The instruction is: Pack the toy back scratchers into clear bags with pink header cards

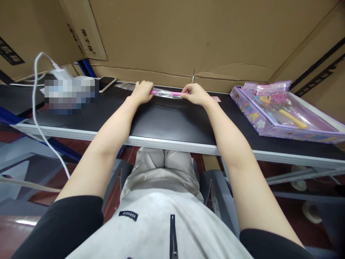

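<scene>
A slim pink stick-like item in a clear plastic wrapper (165, 94) lies crosswise near the back of the black table. My left hand (142, 92) is closed over its left part, and the loose end of the wrapper shows beyond that hand. At the right, my right hand (193, 94) pinches the pink end between thumb and fingers. What exactly the pink item is, I cannot make out, as my hands cover parts of it. A small pink card-like piece (216, 99) shows just right of my right wrist.
A purple printed box (265, 124) with wrapped colourful items (293, 118) stands at the right. A phone (107, 83) lies at the back left, beside a blurred-out object (71, 94) and a white cable (34, 97). Cardboard walls (172, 36) enclose the table's back and sides.
</scene>
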Action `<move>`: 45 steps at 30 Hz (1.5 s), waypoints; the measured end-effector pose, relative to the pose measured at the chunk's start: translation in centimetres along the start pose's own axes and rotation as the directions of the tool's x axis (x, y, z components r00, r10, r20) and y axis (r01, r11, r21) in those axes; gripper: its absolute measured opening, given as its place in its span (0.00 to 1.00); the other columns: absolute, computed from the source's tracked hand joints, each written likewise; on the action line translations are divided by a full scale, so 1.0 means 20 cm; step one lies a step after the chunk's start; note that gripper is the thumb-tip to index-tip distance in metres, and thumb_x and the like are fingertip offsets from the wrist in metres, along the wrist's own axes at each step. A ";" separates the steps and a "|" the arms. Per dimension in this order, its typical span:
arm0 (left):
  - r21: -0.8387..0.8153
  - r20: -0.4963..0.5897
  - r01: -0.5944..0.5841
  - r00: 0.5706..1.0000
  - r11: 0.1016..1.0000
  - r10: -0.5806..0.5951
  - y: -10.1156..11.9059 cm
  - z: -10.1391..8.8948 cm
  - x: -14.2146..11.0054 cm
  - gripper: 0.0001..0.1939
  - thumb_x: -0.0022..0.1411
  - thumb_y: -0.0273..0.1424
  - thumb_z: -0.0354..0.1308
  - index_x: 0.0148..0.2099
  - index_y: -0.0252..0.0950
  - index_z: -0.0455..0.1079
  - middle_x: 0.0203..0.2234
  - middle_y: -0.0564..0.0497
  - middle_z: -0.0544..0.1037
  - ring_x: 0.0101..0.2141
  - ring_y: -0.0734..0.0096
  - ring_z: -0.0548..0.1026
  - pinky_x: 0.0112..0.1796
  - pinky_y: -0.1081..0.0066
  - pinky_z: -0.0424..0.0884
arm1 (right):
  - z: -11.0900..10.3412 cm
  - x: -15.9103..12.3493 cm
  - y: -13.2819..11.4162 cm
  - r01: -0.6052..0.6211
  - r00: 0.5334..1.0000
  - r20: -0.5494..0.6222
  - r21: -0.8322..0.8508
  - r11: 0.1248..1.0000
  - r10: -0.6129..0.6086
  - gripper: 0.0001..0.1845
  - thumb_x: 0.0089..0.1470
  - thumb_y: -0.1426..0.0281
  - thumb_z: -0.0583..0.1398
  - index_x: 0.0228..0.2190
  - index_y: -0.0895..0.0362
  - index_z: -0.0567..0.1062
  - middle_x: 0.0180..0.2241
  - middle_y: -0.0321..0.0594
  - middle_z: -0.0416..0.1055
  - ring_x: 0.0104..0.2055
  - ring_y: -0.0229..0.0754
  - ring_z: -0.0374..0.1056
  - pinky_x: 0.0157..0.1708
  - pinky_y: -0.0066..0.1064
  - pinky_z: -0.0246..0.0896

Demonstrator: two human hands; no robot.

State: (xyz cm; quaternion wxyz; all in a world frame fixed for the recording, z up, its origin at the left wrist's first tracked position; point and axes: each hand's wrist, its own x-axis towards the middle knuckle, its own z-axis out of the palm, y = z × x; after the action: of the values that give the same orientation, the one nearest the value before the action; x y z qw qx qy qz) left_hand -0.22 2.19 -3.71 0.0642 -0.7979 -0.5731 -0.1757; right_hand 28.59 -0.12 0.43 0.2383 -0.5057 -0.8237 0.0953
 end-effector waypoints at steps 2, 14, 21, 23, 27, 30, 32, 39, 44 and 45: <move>-0.001 0.005 -0.002 1.000 1.000 0.002 0.02 0.00 0.00 0.20 0.72 0.28 0.53 0.62 0.30 0.74 0.59 0.28 0.80 0.67 0.32 0.73 0.68 0.36 0.65 | 0.00 -0.01 -0.02 0.011 1.000 0.002 0.006 1.000 -0.011 0.18 0.66 0.53 0.70 0.40 0.56 0.85 0.41 0.50 0.81 0.46 0.53 0.75 0.54 0.47 0.73; -0.042 -0.037 -0.083 0.996 0.996 0.082 0.06 0.03 0.01 0.22 0.69 0.27 0.54 0.62 0.32 0.75 0.54 0.32 0.82 0.64 0.37 0.75 0.67 0.41 0.68 | 0.07 0.01 -0.05 0.062 0.998 -0.027 0.013 0.998 -0.062 0.16 0.64 0.56 0.70 0.44 0.56 0.85 0.42 0.49 0.82 0.49 0.54 0.76 0.54 0.46 0.73; -0.004 -0.005 -0.024 1.000 1.000 0.024 0.07 0.04 0.02 0.22 0.71 0.27 0.53 0.64 0.30 0.73 0.59 0.28 0.80 0.67 0.32 0.73 0.67 0.38 0.66 | 0.02 0.00 -0.03 0.022 0.999 -0.026 -0.003 1.000 -0.022 0.12 0.62 0.64 0.71 0.44 0.58 0.85 0.45 0.51 0.82 0.49 0.54 0.77 0.56 0.47 0.72; 0.004 -0.020 -0.020 1.000 1.000 0.020 0.07 0.03 0.01 0.22 0.72 0.27 0.51 0.63 0.30 0.73 0.59 0.28 0.80 0.67 0.32 0.73 0.66 0.38 0.67 | 0.00 0.00 -0.01 0.004 1.000 -0.010 -0.015 1.000 -0.004 0.12 0.62 0.62 0.72 0.43 0.57 0.85 0.44 0.51 0.82 0.49 0.55 0.77 0.56 0.48 0.73; -0.002 -0.049 -0.041 0.998 0.999 0.041 0.05 0.04 0.01 0.21 0.71 0.27 0.50 0.62 0.32 0.73 0.57 0.30 0.81 0.66 0.33 0.73 0.66 0.38 0.67 | -0.02 0.00 0.03 -0.017 0.999 0.037 -0.022 1.000 0.018 0.14 0.62 0.59 0.74 0.40 0.57 0.86 0.40 0.51 0.82 0.47 0.57 0.78 0.56 0.51 0.74; 0.006 -0.054 -0.042 0.998 0.999 0.043 0.06 0.04 0.01 0.20 0.72 0.26 0.50 0.61 0.32 0.73 0.57 0.29 0.81 0.66 0.33 0.74 0.65 0.38 0.68 | -0.02 0.00 0.03 -0.021 0.998 0.066 -0.021 1.000 0.022 0.11 0.64 0.62 0.73 0.38 0.58 0.86 0.38 0.50 0.82 0.44 0.54 0.78 0.54 0.49 0.74; 0.013 -0.059 -0.047 0.997 0.999 0.048 0.07 0.05 0.01 0.20 0.72 0.26 0.51 0.61 0.32 0.73 0.57 0.29 0.81 0.66 0.32 0.74 0.65 0.38 0.68 | -0.01 0.00 0.02 -0.015 0.998 0.065 -0.007 1.000 0.016 0.09 0.64 0.65 0.72 0.38 0.60 0.86 0.37 0.49 0.82 0.43 0.53 0.79 0.53 0.47 0.75; 0.022 -0.070 -0.064 0.995 0.998 0.065 0.10 0.05 0.01 0.20 0.71 0.23 0.53 0.62 0.30 0.74 0.57 0.28 0.81 0.65 0.32 0.75 0.64 0.36 0.70 | -0.01 -0.01 -0.03 -0.043 0.991 0.132 0.173 0.984 0.020 0.05 0.64 0.70 0.73 0.37 0.59 0.84 0.31 0.43 0.81 0.37 0.45 0.78 0.45 0.37 0.75; 0.026 -0.065 -0.083 0.994 0.996 0.085 0.08 0.06 0.01 0.21 0.70 0.22 0.54 0.62 0.31 0.74 0.57 0.29 0.82 0.65 0.31 0.76 0.64 0.35 0.70 | -0.03 -0.03 -0.05 -0.095 0.981 0.190 0.302 0.949 0.037 0.12 0.60 0.73 0.76 0.29 0.56 0.80 0.27 0.40 0.80 0.28 0.39 0.72 0.36 0.30 0.71; 0.024 -0.067 -0.092 0.993 0.995 0.093 0.08 0.06 0.02 0.22 0.69 0.22 0.54 0.63 0.31 0.74 0.57 0.30 0.82 0.65 0.31 0.76 0.64 0.36 0.70 | -0.04 -0.03 -0.05 -0.099 0.980 0.195 0.315 0.944 0.038 0.13 0.59 0.72 0.77 0.28 0.56 0.79 0.25 0.39 0.80 0.27 0.38 0.71 0.34 0.30 0.69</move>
State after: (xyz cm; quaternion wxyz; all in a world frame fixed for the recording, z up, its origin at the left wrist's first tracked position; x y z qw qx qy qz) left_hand 1.59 2.34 -4.58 0.1001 -0.8164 -0.5348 -0.1934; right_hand 28.34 -1.22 1.36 0.2362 -0.4770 -0.7976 0.2839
